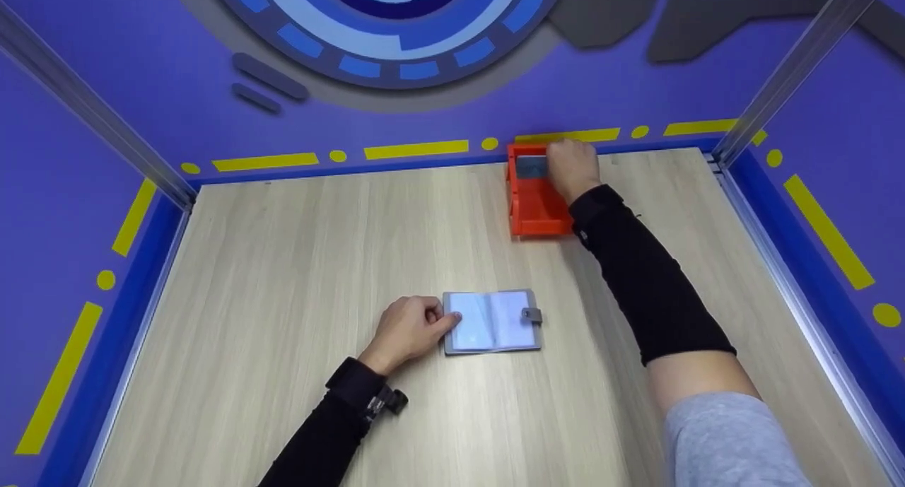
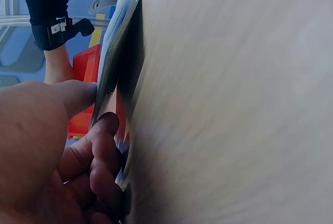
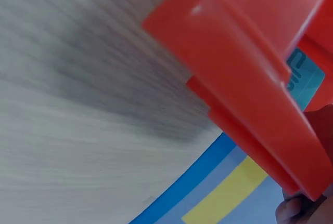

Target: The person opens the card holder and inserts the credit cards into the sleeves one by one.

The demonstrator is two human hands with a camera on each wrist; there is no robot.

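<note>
An open card holder (image 1: 489, 321) with clear sleeves and a grey cover lies on the table, its snap strap (image 1: 532, 315) at the right edge. My left hand (image 1: 410, 331) pinches its left edge, the thumb on top and a fingertip under the cover (image 2: 112, 65). Towards the back wall, my right hand (image 1: 573, 167) grips the back rim of a red plastic bin (image 1: 542, 227), with fingers on both sides of the wall. A teal card (image 3: 304, 78) stands inside the bin at the back, partly hidden by that hand in the head view.
The light wood table (image 1: 297, 261) is bordered by a purple back wall (image 1: 396, 130) with yellow marks and by side panels. Metal posts (image 1: 795, 63) rise at the back corners. A black-sleeved right forearm (image 1: 657, 289) reaches across the table's right part.
</note>
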